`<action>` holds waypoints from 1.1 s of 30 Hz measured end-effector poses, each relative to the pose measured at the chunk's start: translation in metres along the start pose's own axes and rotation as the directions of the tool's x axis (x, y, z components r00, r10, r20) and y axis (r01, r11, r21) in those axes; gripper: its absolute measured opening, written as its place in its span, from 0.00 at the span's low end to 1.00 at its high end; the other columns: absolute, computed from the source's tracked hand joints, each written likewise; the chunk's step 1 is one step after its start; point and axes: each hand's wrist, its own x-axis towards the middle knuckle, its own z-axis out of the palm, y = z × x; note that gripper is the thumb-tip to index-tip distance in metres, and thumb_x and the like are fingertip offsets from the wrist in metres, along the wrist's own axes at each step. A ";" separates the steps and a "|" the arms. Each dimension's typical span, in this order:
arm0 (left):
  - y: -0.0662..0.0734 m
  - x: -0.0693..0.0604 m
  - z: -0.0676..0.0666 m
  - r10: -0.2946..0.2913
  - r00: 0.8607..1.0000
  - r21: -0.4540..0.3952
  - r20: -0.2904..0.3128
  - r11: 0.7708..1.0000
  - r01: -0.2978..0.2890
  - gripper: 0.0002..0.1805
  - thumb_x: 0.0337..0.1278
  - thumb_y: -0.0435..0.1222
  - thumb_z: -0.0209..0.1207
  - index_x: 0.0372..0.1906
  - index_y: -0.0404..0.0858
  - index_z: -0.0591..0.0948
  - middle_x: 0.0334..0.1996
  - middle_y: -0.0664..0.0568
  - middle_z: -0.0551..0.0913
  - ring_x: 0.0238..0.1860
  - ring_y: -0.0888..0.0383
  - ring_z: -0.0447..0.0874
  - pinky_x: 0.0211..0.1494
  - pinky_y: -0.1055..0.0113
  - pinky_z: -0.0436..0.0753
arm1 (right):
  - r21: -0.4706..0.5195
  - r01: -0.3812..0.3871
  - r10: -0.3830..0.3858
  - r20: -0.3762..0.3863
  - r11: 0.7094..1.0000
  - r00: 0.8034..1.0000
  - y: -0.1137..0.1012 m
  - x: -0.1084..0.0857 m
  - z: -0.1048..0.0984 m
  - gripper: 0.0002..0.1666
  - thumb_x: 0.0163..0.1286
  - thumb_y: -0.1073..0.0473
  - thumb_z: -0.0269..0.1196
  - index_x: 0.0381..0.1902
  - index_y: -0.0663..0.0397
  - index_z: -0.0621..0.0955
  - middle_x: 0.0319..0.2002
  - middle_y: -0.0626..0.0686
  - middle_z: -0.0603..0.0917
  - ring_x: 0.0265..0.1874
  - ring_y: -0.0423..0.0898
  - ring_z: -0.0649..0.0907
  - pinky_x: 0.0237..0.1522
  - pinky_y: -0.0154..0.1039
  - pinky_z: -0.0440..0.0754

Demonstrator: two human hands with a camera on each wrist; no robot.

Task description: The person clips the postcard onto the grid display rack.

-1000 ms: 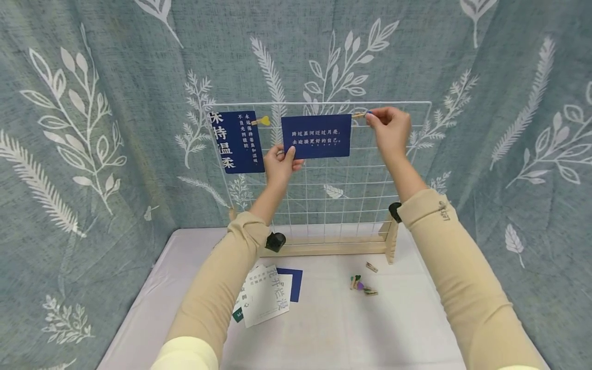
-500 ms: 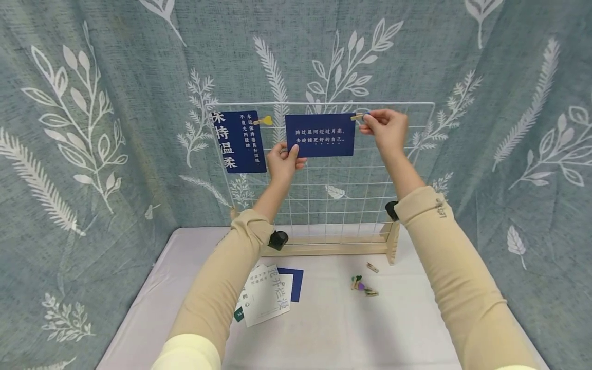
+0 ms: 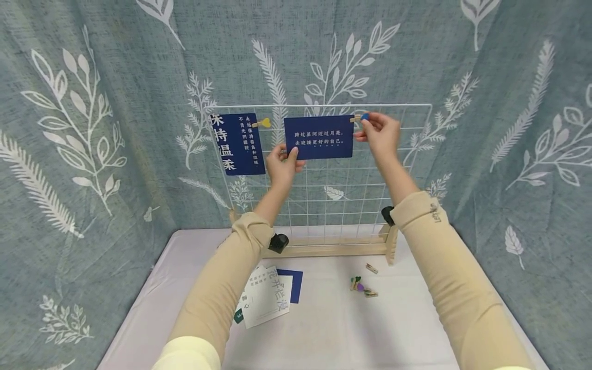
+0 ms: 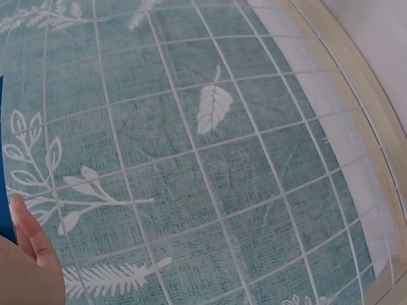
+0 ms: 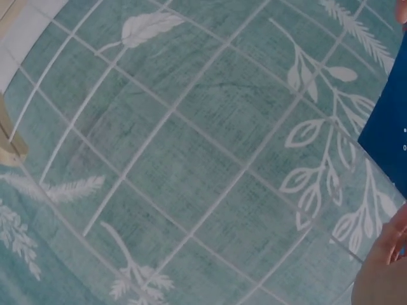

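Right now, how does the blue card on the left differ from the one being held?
Pose: the left card is upright; the held card is sideways.
Print: the left card has large and small characters; the held card, only small ones.
Clip: yellow on the left card; blue-topped on the held card, pinched by the right hand.
Shared: dark blue, white characters.

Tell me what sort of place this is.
Probably a curtained tabletop recording booth: leaf-patterned fabric hangs behind and on both sides, and a wire grid on a wooden base stands on a pale tabletop. The wider room is out of view.
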 end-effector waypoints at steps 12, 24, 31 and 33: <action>-0.005 -0.003 -0.015 0.039 0.999 0.003 -0.018 0.999 -0.039 0.12 0.65 0.33 0.53 0.48 0.29 0.76 0.28 0.46 0.81 0.15 0.72 0.79 0.21 0.79 0.78 | -0.035 0.138 -0.140 -0.081 0.990 0.987 0.007 -0.013 -0.005 0.17 0.65 0.77 0.50 0.51 0.78 0.75 0.31 0.51 0.77 0.16 0.28 0.78 0.22 0.20 0.77; -0.004 -0.007 -0.024 0.037 0.999 0.031 -0.026 0.999 -0.036 0.15 0.66 0.34 0.53 0.50 0.26 0.76 0.25 0.56 0.77 0.17 0.73 0.78 0.22 0.81 0.78 | -0.126 0.166 -0.177 -0.085 0.978 0.981 0.007 -0.020 -0.010 0.15 0.66 0.74 0.52 0.49 0.76 0.76 0.32 0.45 0.76 0.21 0.27 0.78 0.28 0.20 0.78; -0.008 -0.013 -0.030 0.002 0.999 0.027 -0.037 1.000 -0.001 0.14 0.66 0.34 0.53 0.50 0.27 0.76 0.41 0.31 0.82 0.19 0.73 0.78 0.23 0.81 0.79 | -0.101 0.190 -0.200 -0.098 0.977 0.975 0.009 -0.026 -0.015 0.14 0.65 0.75 0.52 0.48 0.78 0.76 0.30 0.42 0.75 0.24 0.30 0.78 0.29 0.19 0.77; -0.011 -0.014 -0.032 -0.008 0.999 0.025 -0.047 1.000 0.009 0.15 0.66 0.33 0.52 0.51 0.26 0.76 0.44 0.29 0.81 0.19 0.73 0.78 0.23 0.81 0.79 | -0.106 0.195 -0.206 -0.098 0.975 0.974 0.011 -0.028 -0.017 0.14 0.65 0.75 0.53 0.47 0.78 0.76 0.30 0.41 0.75 0.25 0.32 0.78 0.29 0.19 0.77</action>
